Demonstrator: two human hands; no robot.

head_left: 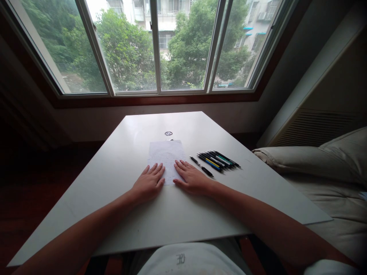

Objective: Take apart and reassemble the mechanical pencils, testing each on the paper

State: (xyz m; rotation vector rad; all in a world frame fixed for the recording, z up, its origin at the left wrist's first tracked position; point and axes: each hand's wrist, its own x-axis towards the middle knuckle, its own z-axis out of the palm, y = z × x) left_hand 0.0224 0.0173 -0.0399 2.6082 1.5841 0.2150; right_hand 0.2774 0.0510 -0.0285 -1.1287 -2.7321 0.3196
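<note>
A lined sheet of paper (168,151) lies flat on the white table. My left hand (149,181) rests palm down on its lower left edge, fingers spread. On the lower right edge lies my right hand (191,177), also flat with its fingers apart. Neither hand holds anything. Just right of my right hand, a single black pen (201,165) lies apart from a slanted row of several pens (219,159). Some of those have yellow, white or green parts.
The white table (114,160) narrows away from me toward a large window (157,46). A round black-and-white emblem (168,133) sits on the table beyond the paper, with a small dark item partly hidden at its top edge. To the right stands a beige sofa (309,164).
</note>
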